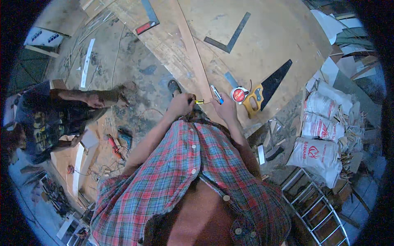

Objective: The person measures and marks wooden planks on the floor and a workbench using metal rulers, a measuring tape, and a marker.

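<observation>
While the left hand (180,104) gripped a small yellow tool (199,101) at the plywood worktop's (279,33) near edge, the right hand (225,108) held a blue marker (216,94) just beside it; marking seemed barely begun, the handsaw (269,86) lying untouched beyond the right hand, by the tape measure (239,94).

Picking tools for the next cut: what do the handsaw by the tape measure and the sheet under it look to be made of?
The handsaw seems to have a dark, matte metal blade with a toothed edge and a yellow handle, likely plastic by its even colour. The sheet looks like bare plywood: tan, unfinished, scuffed, with pencil marks.
</observation>
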Demonstrator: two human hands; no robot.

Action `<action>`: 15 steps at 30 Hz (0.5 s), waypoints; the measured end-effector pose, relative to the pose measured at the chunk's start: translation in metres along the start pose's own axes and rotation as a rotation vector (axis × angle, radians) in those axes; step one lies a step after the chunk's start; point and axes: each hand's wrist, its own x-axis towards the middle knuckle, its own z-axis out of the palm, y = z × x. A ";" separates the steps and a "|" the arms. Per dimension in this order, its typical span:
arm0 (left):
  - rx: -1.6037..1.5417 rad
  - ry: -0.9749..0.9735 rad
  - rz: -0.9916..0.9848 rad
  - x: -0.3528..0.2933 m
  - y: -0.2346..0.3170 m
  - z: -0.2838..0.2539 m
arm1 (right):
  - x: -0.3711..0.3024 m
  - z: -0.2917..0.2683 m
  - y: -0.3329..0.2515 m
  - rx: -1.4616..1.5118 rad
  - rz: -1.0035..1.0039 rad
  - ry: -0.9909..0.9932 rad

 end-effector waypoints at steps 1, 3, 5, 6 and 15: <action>0.022 -0.009 0.013 0.000 0.001 -0.001 | 0.000 0.001 0.000 0.008 -0.003 -0.007; 0.041 -0.021 0.027 0.001 0.001 -0.004 | 0.001 0.003 0.003 0.059 0.000 0.029; 0.076 -0.023 0.058 0.001 0.001 -0.006 | 0.001 0.007 0.006 0.055 -0.039 0.041; 0.091 -0.041 0.025 0.003 0.001 -0.007 | 0.001 0.009 0.008 0.036 -0.061 0.081; 0.195 -0.087 0.069 0.008 0.003 -0.008 | 0.003 0.011 0.022 0.032 -0.055 0.148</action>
